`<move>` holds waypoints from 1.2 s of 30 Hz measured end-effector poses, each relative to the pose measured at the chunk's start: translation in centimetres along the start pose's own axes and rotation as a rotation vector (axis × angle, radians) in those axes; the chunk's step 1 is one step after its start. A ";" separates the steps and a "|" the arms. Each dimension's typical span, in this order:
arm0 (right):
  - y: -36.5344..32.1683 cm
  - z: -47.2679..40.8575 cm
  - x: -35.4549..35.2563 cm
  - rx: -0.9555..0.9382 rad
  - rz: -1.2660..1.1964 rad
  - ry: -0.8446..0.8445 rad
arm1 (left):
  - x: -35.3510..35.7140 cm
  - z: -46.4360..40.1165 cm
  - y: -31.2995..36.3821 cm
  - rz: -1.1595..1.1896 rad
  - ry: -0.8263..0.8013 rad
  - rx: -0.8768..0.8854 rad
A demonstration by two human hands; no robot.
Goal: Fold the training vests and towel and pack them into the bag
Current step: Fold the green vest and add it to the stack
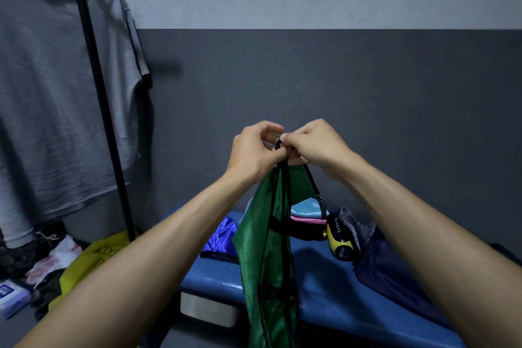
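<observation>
Hanging vertical, green vest (264, 248) long axis up-down; both hands (282, 147) together pinching its top.

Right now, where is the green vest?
In the head view, the green vest hangs centre frame, pinched by both hands over the blue bench.

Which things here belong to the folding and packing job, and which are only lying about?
Job: green vest pinched by left hand and right hand; blue vest; light blue towel; dark bag.

Lying about: grey shirt; yellow bag; yellow-black device.
</observation>
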State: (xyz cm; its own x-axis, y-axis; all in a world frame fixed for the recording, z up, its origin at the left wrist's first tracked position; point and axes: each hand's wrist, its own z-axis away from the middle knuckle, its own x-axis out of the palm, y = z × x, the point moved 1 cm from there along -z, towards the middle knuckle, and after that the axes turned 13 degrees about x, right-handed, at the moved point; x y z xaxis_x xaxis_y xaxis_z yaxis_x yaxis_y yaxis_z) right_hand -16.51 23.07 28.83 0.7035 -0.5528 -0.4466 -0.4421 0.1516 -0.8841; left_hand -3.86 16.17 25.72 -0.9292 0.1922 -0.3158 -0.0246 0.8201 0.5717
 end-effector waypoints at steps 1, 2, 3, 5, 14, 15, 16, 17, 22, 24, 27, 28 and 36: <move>0.0 0.0 0.0 0.000 -0.003 -0.002 | 0.0 0.0 0.0 -0.017 0.001 0.006; 0.0 0.0 0.0 -0.003 -0.012 0.000 | 0.0 -0.1 0.0 -0.017 0.000 0.008; 0.1 0.1 0.0 -0.004 -0.037 -0.001 | 0.0 -0.1 0.0 0.007 0.000 0.000; 0.3 0.1 -0.2 -0.007 -0.089 -0.011 | -0.1 -0.2 -0.2 0.084 0.019 -0.048; 0.4 0.2 0.1 -0.044 -0.008 0.088 | -0.5 -0.2 -0.6 0.108 0.001 -0.112; 0.3 0.2 0.2 -0.048 -0.010 0.093 | -0.4 -0.2 -0.5 0.092 0.002 -0.100; 0.2 0.2 0.3 -0.051 -0.011 0.099 | -0.3 -0.2 -0.5 0.075 0.002 -0.083; 0.1 0.2 0.3 -0.056 -0.008 0.107 | -0.2 -0.2 -0.4 0.057 0.001 -0.066; 0.0 0.3 0.0 -0.116 0.116 0.160 | 0.1 0.2 0.3 0.042 -0.013 -0.044; 0.1 0.2 -0.4 -0.132 0.142 0.149 | 0.2 0.3 -0.1 0.139 -0.057 -0.103; 0.4 -0.2 -0.9 -0.121 0.241 0.126 | 0.6 0.6 -0.5 0.324 -0.116 -0.179; 0.5 -0.3 -0.8 -0.121 0.279 0.128 | 0.7 0.6 -0.7 0.354 -0.128 -0.188; 0.6 0.0 -1.8 -0.252 0.356 0.137 | -0.3 1.2 -0.1 0.401 -0.130 -0.126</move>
State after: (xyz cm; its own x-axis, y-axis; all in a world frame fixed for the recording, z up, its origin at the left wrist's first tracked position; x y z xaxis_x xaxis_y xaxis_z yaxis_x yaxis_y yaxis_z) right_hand -18.07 24.14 29.06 0.4106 -0.6085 -0.6790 -0.7767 0.1567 -0.6101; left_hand -3.15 16.62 24.85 -0.8206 0.5546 -0.1378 0.2763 0.5961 0.7538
